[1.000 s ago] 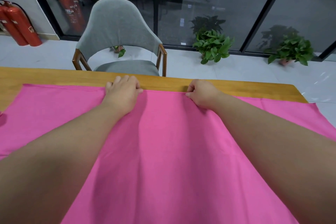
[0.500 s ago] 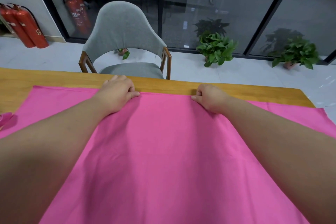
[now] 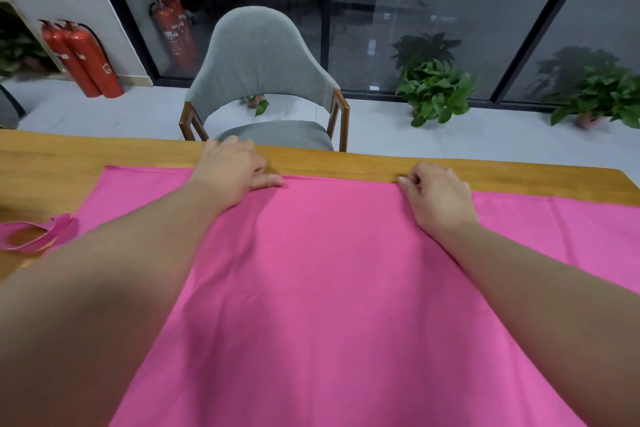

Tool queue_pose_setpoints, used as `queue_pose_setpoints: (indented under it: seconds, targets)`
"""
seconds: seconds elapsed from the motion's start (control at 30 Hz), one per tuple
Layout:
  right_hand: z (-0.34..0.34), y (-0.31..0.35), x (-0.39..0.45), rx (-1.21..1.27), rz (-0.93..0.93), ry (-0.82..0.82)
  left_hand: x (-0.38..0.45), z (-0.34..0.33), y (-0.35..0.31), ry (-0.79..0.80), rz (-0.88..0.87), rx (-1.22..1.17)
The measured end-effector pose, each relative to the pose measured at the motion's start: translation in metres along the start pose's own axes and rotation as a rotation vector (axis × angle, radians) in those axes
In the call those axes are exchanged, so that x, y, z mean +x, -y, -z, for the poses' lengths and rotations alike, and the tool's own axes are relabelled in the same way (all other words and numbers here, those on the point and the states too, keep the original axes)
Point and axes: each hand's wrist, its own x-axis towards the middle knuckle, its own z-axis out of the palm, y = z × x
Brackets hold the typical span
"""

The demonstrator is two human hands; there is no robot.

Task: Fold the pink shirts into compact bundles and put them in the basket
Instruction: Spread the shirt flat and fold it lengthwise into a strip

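A large pink shirt [image 3: 339, 281] lies spread flat over the wooden table [image 3: 86, 152] and covers most of the near side. My left hand [image 3: 233, 168] sits at the shirt's far edge, with its thumb on the fabric and its fingers curled past the hem. Further right along the same edge, my right hand [image 3: 438, 194] pinches the hem with curled fingers. A loop of pink fabric [image 3: 33, 236] lies on the table at the left. No basket is in view.
A grey chair with wooden arms [image 3: 263, 80] stands just beyond the table's far edge. Behind it are glass walls, potted plants [image 3: 436, 90] on the floor and red fire extinguishers [image 3: 83, 59] at the left.
My hands have slid apart along the shirt's far edge, the right one moving further right. The view has tilted, so more of the table's left side shows.
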Motion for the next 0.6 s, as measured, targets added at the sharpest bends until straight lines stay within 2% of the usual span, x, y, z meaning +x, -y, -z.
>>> queue_pose_setpoints:
  seconds: [0.17, 0.3, 0.37, 0.5, 0.6]
  targets:
    - [-0.001, 0.0, 0.0, -0.002, 0.003, -0.005, -0.001, -0.003, 0.033, 0.055, -0.129, -0.233]
    - [-0.001, 0.001, 0.0, -0.002, 0.001, -0.001, 0.001, -0.006, 0.033, 0.026, -0.013, -0.365]
    - [-0.001, 0.001, 0.0, -0.003, 0.0, 0.003, 0.002, -0.011, 0.029, 0.004, 0.042, -0.284]
    - [0.0, 0.0, -0.001, -0.005, -0.002, 0.005, 0.002, -0.018, 0.031, -0.119, 0.006, -0.125]
    - [0.0, 0.001, 0.0, -0.001, 0.003, 0.004, -0.002, -0.015, 0.049, -0.074, -0.023, -0.027]
